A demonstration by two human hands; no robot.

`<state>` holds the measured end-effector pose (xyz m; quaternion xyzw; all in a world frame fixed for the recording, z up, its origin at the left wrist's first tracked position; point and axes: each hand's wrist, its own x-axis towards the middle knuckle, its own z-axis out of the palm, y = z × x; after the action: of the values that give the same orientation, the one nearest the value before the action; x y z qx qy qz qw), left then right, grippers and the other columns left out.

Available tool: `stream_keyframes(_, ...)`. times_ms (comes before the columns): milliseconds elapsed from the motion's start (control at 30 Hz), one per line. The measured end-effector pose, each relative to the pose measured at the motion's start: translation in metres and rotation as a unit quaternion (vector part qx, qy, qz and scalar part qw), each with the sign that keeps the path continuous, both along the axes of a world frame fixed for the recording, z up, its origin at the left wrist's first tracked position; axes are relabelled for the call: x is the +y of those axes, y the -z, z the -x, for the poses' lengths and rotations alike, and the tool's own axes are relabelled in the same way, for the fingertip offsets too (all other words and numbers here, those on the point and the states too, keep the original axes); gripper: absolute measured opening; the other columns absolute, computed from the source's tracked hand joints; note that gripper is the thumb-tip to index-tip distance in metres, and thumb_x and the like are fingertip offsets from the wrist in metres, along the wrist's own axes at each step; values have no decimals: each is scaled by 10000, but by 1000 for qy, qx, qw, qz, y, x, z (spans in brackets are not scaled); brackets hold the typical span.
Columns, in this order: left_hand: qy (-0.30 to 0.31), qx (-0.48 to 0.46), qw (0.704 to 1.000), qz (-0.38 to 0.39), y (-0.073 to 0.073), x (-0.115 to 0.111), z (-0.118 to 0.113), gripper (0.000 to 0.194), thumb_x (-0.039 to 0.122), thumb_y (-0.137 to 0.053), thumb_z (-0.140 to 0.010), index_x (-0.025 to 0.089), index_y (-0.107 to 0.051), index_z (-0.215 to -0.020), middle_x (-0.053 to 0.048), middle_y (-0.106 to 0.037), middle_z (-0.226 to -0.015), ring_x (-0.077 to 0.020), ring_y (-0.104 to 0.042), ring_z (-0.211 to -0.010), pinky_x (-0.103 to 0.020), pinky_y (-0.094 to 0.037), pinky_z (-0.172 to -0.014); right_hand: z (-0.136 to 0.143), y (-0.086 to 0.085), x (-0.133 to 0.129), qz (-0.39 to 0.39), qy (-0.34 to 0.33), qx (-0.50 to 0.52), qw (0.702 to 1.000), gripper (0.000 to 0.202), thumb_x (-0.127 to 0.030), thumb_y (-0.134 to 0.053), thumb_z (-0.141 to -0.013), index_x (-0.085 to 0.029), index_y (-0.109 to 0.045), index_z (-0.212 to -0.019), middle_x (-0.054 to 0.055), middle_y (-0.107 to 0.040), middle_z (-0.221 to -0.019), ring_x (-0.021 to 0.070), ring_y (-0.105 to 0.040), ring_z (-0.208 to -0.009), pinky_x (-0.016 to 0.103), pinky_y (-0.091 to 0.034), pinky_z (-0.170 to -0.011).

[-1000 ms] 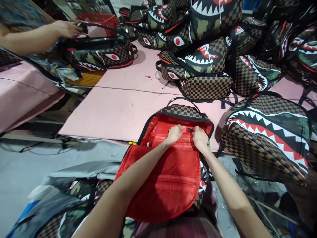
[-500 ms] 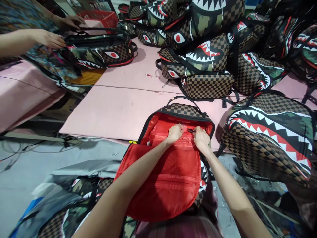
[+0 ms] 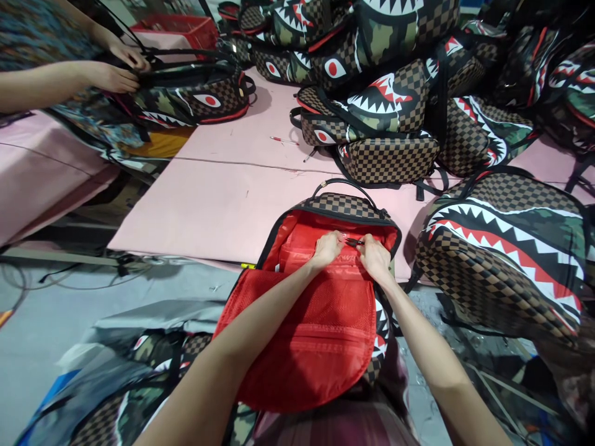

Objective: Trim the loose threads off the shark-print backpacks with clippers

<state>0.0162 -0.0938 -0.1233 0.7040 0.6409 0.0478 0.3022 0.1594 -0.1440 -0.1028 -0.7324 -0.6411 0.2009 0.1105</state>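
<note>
The open backpack [image 3: 341, 204] sits at the near edge of the pink worktop [image 3: 195, 210], its red-lined flap [image 3: 316, 371] folded down below the opening. Inside the upper part, the left hand [image 3: 329, 248] has its fingers drawn together, pinching the red lining [image 3: 297, 238]. Just beside it, the right hand [image 3: 374, 254] grips a small dark tool [image 3: 355, 242], its tip pointing at the left fingertips; its kind is too small to tell. Near it on the right stands a shark-mouth backpack [image 3: 506, 248], and at upper left a co-worker's hand [image 3: 113, 77] touches another bag [image 3: 216, 102]
</note>
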Motion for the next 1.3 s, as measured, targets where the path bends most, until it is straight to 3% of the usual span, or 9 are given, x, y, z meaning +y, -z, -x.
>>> stream_keyframes(133, 13, 0, 1000, -8, -2, -3, 1, 184, 221, -535, -802, 204, -602, -973, -34, -664, -919, -174, -614, -871, -243, -435, -755, -13, 6, 5, -40, 21, 210, 977, 180, -300, -442, -844, -192, -487, -980, 39, -631, -957, 162, -583, -880, 261, -415, -757)
stream_keyframes(300, 40, 2, 998, -40, -9, -12, -5, 331, 306, -576, -807, 267, -533, -1133, -38, -565, -1098, -181, -594, -908, -258, -426, -772, -26, 0, -3, -95, 64, 242, 963, 264, -374, -453, -832, -185, -496, -1011, 58, -625, -1008, 186, -577, -927, 300, -412, -813)
stream_keyframes(367, 56, 19, 997, -48, -12, -14, -11, 365, 360, -566, -815, 304, -512, -1171, -45, -524, -1135, -198, -585, -924, -281, -421, -787, -26, -4, -6, -95, 65, 233, 966, 282, -395, -486, -818, -190, -505, -1011, 48, -633, -977, 187, -589, -873, 293, -417, -773)
stream_keyframes(467, 73, 41, 995, -48, -15, -13, -18, 266, 368, -492, -857, 284, -573, -1096, -55, -527, -1109, -206, -578, -931, -289, -413, -794, -24, -7, -9, -84, 51, 191, 977, 271, -386, -497, -826, -192, -509, -1016, 33, -638, -935, 184, -590, -819, 282, -408, -730)
stream_keyframes(767, 32, 23, 999, -36, -11, -13, -12, 222, 169, -439, -837, 158, -637, -936, -104, -605, -1025, -202, -609, -880, -267, -435, -767, -22, 0, -15, -67, -31, -23, 997, 135, -243, -490, -859, -169, -595, -900, 66, -620, -904, 197, -535, -889, 274, -367, -781)
stream_keyframes(1300, -38, -48, 998, -19, -7, -9, -10, 222, 253, -473, -847, 155, -665, -902, -93, -644, -1008, -188, -603, -933, -246, -434, -807, -9, -5, -13, -76, -62, -47, 994, 162, -255, -458, -884, -188, -604, -868, 49, -615, -878, 187, -523, -863, 259, -359, -773)
